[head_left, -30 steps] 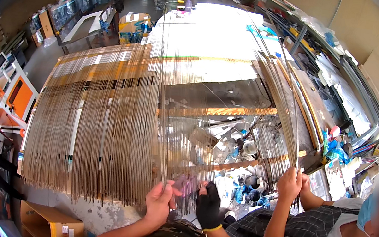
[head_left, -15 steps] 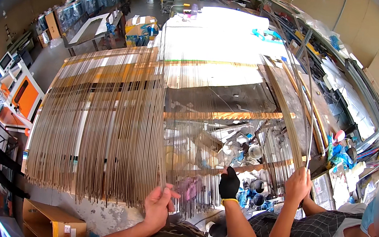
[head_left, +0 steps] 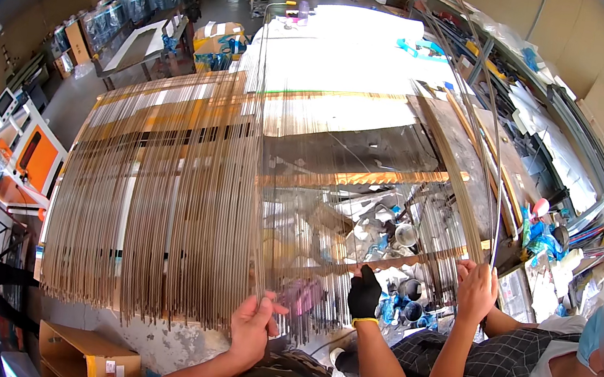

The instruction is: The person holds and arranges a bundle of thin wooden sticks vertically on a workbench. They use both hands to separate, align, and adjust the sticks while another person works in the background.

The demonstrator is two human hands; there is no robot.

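Observation:
Near the front edge of a wide layer of thin metal rods (head_left: 158, 222), my bare left hand (head_left: 252, 324) is closed, thumb against fingers. It pinches the near ends of a few thin rods (head_left: 255, 236) at the layer's right side. To its right is my right hand (head_left: 365, 294), in a black glove with bare fingertips and a yellow cuff. Its fingers are curled closed beside a notched wooden bar (head_left: 415, 264); what they grip, if anything, is hidden. A co-worker's hands (head_left: 476, 290) at the right hold the near ends of long thin rods.
Another notched wooden bar (head_left: 372, 183) crosses the frame farther back. Buckets (head_left: 406, 236) and blue plastic lie beneath the frame. Beyond is a bright white table (head_left: 336, 54). A cardboard box (head_left: 89, 359) stands at lower left. Shelving with long profiles (head_left: 556, 139) runs along the right.
The view has shifted slightly. The co-worker's second hand now shows at the rod bundle's near end. My two hands stay nearly where they were.

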